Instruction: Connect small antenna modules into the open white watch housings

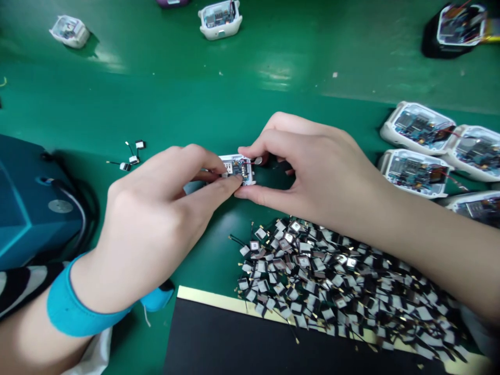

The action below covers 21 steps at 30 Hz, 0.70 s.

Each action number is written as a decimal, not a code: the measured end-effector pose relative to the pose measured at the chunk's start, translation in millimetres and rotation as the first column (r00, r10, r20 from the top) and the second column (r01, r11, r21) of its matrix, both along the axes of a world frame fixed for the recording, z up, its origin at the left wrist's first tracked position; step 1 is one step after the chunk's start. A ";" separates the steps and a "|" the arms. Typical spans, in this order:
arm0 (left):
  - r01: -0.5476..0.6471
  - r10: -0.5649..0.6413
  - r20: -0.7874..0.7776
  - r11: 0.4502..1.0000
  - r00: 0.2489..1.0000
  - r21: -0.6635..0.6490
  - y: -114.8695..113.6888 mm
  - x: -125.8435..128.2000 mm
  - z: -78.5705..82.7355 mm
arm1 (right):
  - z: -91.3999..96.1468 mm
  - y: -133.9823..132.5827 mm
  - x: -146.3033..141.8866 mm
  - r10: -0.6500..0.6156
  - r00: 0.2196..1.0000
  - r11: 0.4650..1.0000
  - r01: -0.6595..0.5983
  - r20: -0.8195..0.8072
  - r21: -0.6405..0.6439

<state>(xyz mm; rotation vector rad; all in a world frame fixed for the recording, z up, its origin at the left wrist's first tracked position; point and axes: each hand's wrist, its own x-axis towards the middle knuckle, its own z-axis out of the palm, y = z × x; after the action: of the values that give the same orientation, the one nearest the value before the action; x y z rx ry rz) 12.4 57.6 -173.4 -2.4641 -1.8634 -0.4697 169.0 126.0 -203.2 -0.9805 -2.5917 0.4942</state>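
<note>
White plastic casing (237, 169), long axis running left-right, pinched at both ends by left hand (150, 221) and right hand (312, 177).

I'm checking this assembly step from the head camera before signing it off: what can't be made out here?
White plastic device casing with green circuit board: head view; its underside and parts of its edges are hidden by the left hand and right hand.
Where the fingers touch the board: head view; hidden by those fingers.
Heap of small black-and-white wired patches: head view; markings too small to read.
Dark teal box: head view; cut off by the left edge.
</note>
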 end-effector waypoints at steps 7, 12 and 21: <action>-0.033 0.033 0.021 0.999 0.999 -0.022 -1.4 1.1 -0.1 | -2.5 1.5 0.3 0.006 1.000 1.000 -0.006 0.003 0.004; -0.004 0.005 0.015 1.000 1.000 -0.024 -1.0 -0.1 2.3 | 1.8 0.4 10.6 0.071 0.991 0.996 -0.075 -0.117 -0.038; 0.229 -0.226 -0.083 0.973 0.971 0.028 1.8 -11.1 -7.5 | 11.3 4.3 19.0 0.038 0.995 0.983 -0.054 0.095 0.176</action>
<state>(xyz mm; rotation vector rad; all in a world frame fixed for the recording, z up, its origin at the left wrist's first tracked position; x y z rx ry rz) 1.4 59.3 -180.9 -2.6420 -1.5362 -0.4012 188.0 130.3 -191.9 -0.9046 -2.6894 0.2279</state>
